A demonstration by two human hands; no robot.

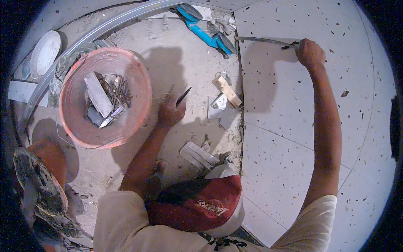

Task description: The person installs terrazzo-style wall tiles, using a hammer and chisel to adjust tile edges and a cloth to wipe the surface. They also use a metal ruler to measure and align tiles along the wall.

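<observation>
Neither of my hands is in view. Below the middle, a person in a red and white cap (197, 201) and a beige shirt is seen from behind and above. That person's left hand (170, 112) rests near the dusty floor, fingers curled round a dark pencil (184, 96). The person's right hand (310, 53) reaches far over a speckled pale tile surface (289, 126). It is closed on the end of a tape measure, whose blade (264, 40) runs left to the tile edge. The tape's case is mostly hidden by the fingers.
A reddish bucket (147, 90) holds broken offcuts. A teal double suction-cup lifter (203, 34) lies at the tile edge. Nearby are a wood block (227, 90), tile scraps (214, 112) and flat grey pieces (197, 154). A white oval dish (45, 53) sits behind a metal rail (86, 37).
</observation>
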